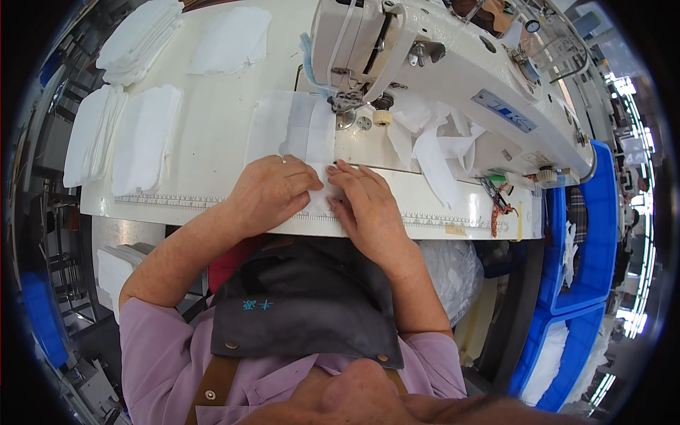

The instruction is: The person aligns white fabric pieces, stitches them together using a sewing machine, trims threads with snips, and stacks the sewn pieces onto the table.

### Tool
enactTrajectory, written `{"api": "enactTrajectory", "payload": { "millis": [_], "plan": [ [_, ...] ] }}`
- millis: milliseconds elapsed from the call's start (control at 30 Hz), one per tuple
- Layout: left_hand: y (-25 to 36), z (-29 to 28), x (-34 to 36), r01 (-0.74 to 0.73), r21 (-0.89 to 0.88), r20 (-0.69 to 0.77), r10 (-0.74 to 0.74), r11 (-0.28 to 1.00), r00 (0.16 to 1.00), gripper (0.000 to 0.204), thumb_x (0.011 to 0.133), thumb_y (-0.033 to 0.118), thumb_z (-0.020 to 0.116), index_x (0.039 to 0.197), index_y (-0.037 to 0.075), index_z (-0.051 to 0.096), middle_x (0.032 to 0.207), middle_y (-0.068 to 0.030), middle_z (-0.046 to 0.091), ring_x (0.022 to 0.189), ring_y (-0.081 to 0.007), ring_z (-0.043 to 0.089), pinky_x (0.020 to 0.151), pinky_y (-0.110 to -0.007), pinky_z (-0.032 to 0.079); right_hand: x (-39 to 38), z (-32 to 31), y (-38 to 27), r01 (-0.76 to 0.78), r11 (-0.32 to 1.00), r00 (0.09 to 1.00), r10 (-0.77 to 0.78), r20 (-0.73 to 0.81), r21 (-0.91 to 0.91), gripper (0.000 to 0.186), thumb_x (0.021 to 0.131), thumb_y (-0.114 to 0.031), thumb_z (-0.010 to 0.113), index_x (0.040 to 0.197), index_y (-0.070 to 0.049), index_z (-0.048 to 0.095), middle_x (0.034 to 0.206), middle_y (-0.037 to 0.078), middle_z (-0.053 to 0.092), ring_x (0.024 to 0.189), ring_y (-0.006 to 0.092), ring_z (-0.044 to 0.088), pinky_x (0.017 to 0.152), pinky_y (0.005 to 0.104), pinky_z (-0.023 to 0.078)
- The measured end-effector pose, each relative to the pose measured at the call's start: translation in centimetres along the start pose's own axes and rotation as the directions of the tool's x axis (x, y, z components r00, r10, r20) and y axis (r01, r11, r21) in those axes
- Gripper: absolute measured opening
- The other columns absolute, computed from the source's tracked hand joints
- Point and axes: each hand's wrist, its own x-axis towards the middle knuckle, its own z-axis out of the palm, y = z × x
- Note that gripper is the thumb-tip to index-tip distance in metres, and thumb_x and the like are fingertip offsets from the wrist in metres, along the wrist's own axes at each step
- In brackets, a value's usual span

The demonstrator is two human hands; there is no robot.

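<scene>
A white cloth piece [275, 127] lies flat on the sewing table, with a greyish strip down its middle and its far right edge by the sewing machine's needle area [346, 106]. My left hand [275, 190] bends its fingers over the near part of this cloth, a ring on one finger. Close beside it, my right hand [368, 209] has its fingertips and thumb on the cloth's near right edge. Both hands grip the cloth between them at the table's front edge. The fingertips' exact hold is partly hidden.
Stacks of white cloth pieces [145, 138] lie at the left, with a single piece [230, 40] behind. White scraps [439, 152] sit under the machine arm [489, 92]. A ruler strip [170, 202] runs along the front edge. Scissors [492, 191] and blue bins [598, 234] are at right.
</scene>
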Motion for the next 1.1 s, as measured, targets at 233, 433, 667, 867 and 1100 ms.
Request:
{"api": "enactTrajectory", "payload": {
  "millis": [233,433,667,867,1100],
  "plan": [
    [-0.8,0.7,-0.2,0.101,-0.207,-0.084,-0.12,0.973,0.989,0.018,0.077,0.006,0.082,0.093,0.011,0.077,0.099,-0.0013,0.074,0.092,-0.0225,0.071,0.079,-0.037,0.053,-2.8,-0.9,-1.6,0.026,0.997,1.0,-0.026,-0.004,-0.071,0.044,0.083,-0.026,0.081,0.121,-0.008,0.07,0.109,0.009,0.061,0.102,0.0321,0.06,0.098,0.0472,0.046],
    [0.1,0.3,-0.2,-0.052,0.024,-0.055,0.053,0.998,0.997,0.023,0.073,0.009,0.082,0.095,0.012,0.077,0.097,0.0017,0.071,0.093,-0.0188,0.068,0.087,-0.037,0.052,-3.4,-0.5,-1.2,0.075,0.991,0.997,-0.075,0.001,-0.11,0.046,0.082,-0.033,0.081,0.121,-0.011,0.072,0.096,0.007,0.055,0.093,0.0287,0.056,0.092,0.0456,0.046],
    [0.6,0.4,-0.1,-0.109,0.098,-0.008,0.11,0.989,0.994,0.024,0.072,0.009,0.081,0.095,0.012,0.077,0.096,0.0014,0.07,0.094,-0.0172,0.068,0.091,-0.038,0.052,-3.6,-0.5,-1.2,0.092,0.989,0.996,-0.093,-0.004,-0.115,0.043,0.08,-0.03,0.083,0.117,-0.011,0.074,0.095,0.006,0.055,0.092,0.0271,0.056,0.09,0.0439,0.047],
    [0.2,0.5,-0.1,-0.127,0.095,-0.003,0.128,0.987,0.992,0.03,0.069,0.009,0.083,0.098,0.011,0.077,0.097,0.0008,0.07,0.093,-0.0175,0.068,0.09,-0.039,0.052,-2.9,-1.3,-1.2,0.086,0.995,0.996,-0.084,0.027,-0.048,0.036,0.081,-0.026,0.082,0.113,-0.012,0.075,0.096,0.005,0.057,0.093,0.0272,0.057,0.091,0.0438,0.046],
    [0.5,-0.9,0.7,-0.131,0.019,0.04,0.13,0.991,0.991,0.027,0.073,0.01,0.08,0.1,0.011,0.076,0.1,-0.0017,0.07,0.095,-0.0197,0.069,0.092,-0.041,0.051,-0.8,-1.2,-0.3,0.066,0.997,0.997,-0.066,-0.027,0.036,0.02,0.085,-0.016,0.077,0.103,-0.006,0.074,0.116,0.006,0.069,0.107,0.0272,0.064,0.1,0.0451,0.047]
  ]
}}
